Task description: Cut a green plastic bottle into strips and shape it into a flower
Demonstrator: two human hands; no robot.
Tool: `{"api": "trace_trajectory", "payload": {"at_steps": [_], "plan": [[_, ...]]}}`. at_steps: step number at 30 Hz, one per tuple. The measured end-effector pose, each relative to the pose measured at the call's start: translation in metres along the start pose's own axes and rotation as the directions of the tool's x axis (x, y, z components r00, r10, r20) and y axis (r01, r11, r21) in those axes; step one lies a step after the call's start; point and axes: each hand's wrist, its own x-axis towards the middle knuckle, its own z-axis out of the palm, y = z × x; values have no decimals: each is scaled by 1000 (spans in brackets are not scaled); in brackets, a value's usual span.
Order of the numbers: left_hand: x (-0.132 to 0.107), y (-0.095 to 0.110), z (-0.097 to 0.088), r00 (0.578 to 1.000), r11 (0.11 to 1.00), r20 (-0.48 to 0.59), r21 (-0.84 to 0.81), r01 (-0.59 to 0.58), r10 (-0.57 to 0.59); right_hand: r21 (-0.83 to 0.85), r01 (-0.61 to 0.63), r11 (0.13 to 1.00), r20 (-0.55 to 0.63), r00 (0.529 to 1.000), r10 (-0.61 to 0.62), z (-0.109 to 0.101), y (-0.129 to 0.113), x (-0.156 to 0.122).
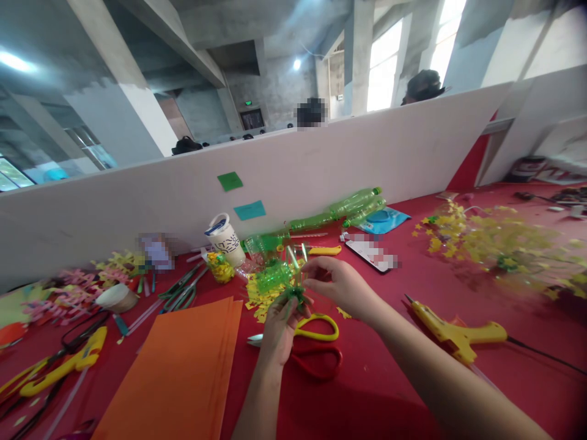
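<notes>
My left hand (278,330) is closed round the base of a small green plastic piece (275,278) cut into strips, held up over the red table (367,391). My right hand (342,286) pinches the strips at the piece's right side. Directly under both hands lie yellow-handled scissors (316,330) and red-handled scissors (321,363). Yellow paper scraps (257,299) lie just behind my left hand.
Orange paper sheets (183,366) lie at the front left. A yellow glue gun (454,335) with its cord rests at the right. Green plastic bottles (353,205), a white cup (224,238), a phone (371,252) and yellow star cut-outs (495,241) stand near the white partition (321,165). More tools lie at the far left.
</notes>
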Motion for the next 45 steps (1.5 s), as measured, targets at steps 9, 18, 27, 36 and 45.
{"api": "trace_trajectory", "payload": {"at_steps": [9, 18, 27, 36, 45], "plan": [[0, 0, -1, 999, 999, -39, -33, -17, 15, 130, -62, 990, 26, 998, 59, 4, -3, -1], [1, -2, -3, 999, 997, -22, -75, -31, 29, 179, -14, 984, 73, 997, 1, 7, -7, -3], [1, 4, -1, 996, 996, -81, -81, -47, 41, -243, 329, 913, 77, 944, -319, -2, -13, -8], [-1, 2, 0, 996, 990, -93, -136, -24, 11, -258, 352, 900, 171, 933, -317, -6, -16, -9], [0, 3, 0, 990, 967, -139, -252, -35, 0, -294, 328, 898, 227, 937, -267, -1, -18, -11]]}}
